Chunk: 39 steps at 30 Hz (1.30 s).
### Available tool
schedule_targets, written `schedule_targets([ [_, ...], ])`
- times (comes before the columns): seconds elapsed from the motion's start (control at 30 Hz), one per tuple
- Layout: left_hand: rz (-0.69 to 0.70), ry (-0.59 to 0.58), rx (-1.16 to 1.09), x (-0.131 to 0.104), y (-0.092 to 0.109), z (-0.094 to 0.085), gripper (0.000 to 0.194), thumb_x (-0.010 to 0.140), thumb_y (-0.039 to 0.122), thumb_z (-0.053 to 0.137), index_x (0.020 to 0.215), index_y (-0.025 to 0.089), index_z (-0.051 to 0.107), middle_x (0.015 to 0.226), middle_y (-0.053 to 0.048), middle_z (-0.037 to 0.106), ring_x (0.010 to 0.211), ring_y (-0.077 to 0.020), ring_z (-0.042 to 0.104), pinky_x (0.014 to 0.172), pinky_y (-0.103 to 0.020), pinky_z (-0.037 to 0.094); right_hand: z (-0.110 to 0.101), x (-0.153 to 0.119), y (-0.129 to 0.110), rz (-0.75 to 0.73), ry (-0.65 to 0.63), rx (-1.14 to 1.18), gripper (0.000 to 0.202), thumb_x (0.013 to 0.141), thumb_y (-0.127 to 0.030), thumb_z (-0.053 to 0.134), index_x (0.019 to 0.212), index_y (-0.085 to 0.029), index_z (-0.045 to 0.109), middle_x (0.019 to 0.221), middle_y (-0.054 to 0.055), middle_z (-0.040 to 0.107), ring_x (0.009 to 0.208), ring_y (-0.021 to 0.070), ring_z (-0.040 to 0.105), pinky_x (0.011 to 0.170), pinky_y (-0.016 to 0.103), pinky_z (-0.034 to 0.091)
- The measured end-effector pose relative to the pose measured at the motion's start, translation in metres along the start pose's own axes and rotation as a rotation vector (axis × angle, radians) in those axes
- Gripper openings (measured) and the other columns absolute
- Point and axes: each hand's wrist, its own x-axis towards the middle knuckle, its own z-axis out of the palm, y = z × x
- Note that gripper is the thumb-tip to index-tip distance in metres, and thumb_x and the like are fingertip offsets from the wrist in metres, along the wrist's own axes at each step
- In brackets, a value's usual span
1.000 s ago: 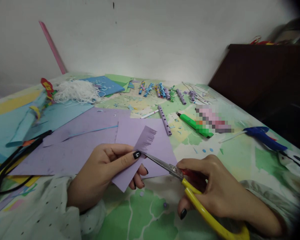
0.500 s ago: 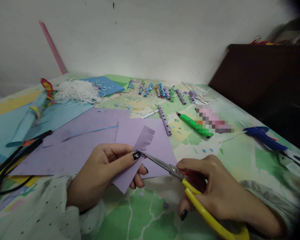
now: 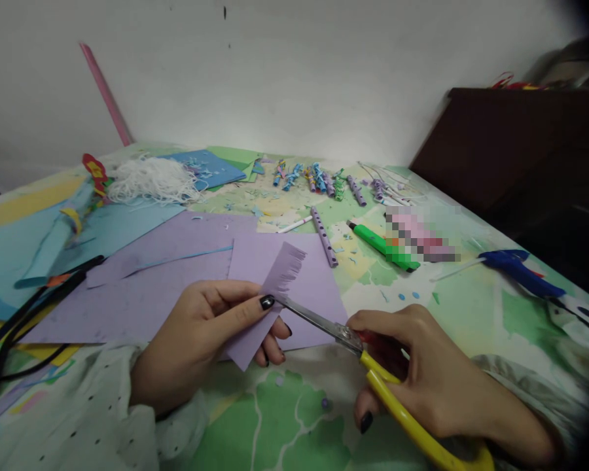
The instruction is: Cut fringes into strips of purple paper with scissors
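Between thumb and fingers, my left hand [image 3: 220, 327] pinches a purple paper strip [image 3: 248, 343]. The strip's upper right edge is cut into a fine fringe. My right hand [image 3: 422, 373] is closed round the yellow handles of a pair of scissors [image 3: 319, 320], part of the handle showing red. The blades look nearly closed, with their tips at the strip's edge beside my left thumb. Behind the strip lies a square of purple paper [image 3: 319, 288] on a larger purple sheet [image 3: 177, 261]. A rolled purple paper tube with dark dots [image 3: 324, 235] rests just beyond.
A green cutter [image 3: 383, 245] and a blue glue gun [image 3: 525, 271] lie at the right. White shredded strands [image 3: 152, 180], a light blue paper roll [image 3: 53, 242] and black cords [image 3: 39, 307] are at the left. Several small decorated paper rolls [image 3: 319, 178] line the back.
The scissor blades have closed slightly at the strip's edge, and my right thumb has shifted a little. The strip's lower end has tilted up slightly. My left hand keeps its grip.
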Motion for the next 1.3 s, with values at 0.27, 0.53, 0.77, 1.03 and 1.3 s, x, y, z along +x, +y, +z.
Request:
schedule_targets([
  [0.27,0.003,0.015,0.010,-0.0004,-0.0010,-0.0006,0.016,0.080,0.026,0.071,0.071,0.015,0.076,0.066,-0.004,0.075,0.052,-0.0118,0.068,0.048,-0.014,0.053,0.0001,0.0008,-0.0046,0.000,0.007,-0.010,0.035,0.068,-0.029,0.078,0.063,-0.020,0.044,0.048,-0.010,0.030,0.048,0.0078,0.025,0.041,0.021,0.018],
  [0.53,-0.012,-0.016,0.037,-0.0010,0.0002,0.0006,0.017,0.080,0.026,0.070,0.070,0.014,0.076,0.061,-0.004,0.074,0.051,-0.0108,0.067,0.049,-0.013,0.052,-0.0006,0.0017,-0.0033,0.000,0.010,-0.053,0.033,0.067,-0.031,0.078,0.063,-0.019,0.048,0.048,-0.009,0.032,0.047,0.0081,0.026,0.042,0.021,0.019],
  [0.77,-0.009,-0.012,0.036,0.0003,-0.0004,0.0008,0.017,0.080,0.026,0.071,0.070,0.014,0.076,0.061,-0.004,0.074,0.050,-0.0106,0.067,0.049,-0.013,0.052,-0.0005,0.0026,-0.0038,-0.005,0.008,-0.069,0.038,0.067,-0.037,0.080,0.063,-0.019,0.047,0.047,-0.010,0.031,0.047,0.0079,0.025,0.042,0.021,0.019],
  [1.03,-0.017,-0.014,0.019,-0.0007,-0.0015,-0.0005,0.016,0.080,0.026,0.071,0.070,0.014,0.077,0.063,-0.005,0.074,0.051,-0.0113,0.067,0.049,-0.014,0.052,-0.0002,0.0028,-0.0026,0.008,-0.006,-0.035,0.037,0.068,-0.035,0.079,0.063,-0.020,0.046,0.049,-0.010,0.030,0.048,0.0079,0.024,0.042,0.022,0.018],
  [1.3,0.002,-0.019,-0.023,0.0001,-0.0021,0.0004,0.012,0.078,0.025,0.073,0.071,0.015,0.076,0.066,-0.003,0.075,0.051,-0.0118,0.068,0.047,-0.014,0.053,-0.0002,0.0023,-0.0030,-0.003,-0.004,-0.028,0.035,0.068,-0.034,0.078,0.063,-0.019,0.047,0.047,-0.009,0.031,0.048,0.0082,0.024,0.042,0.022,0.017],
])
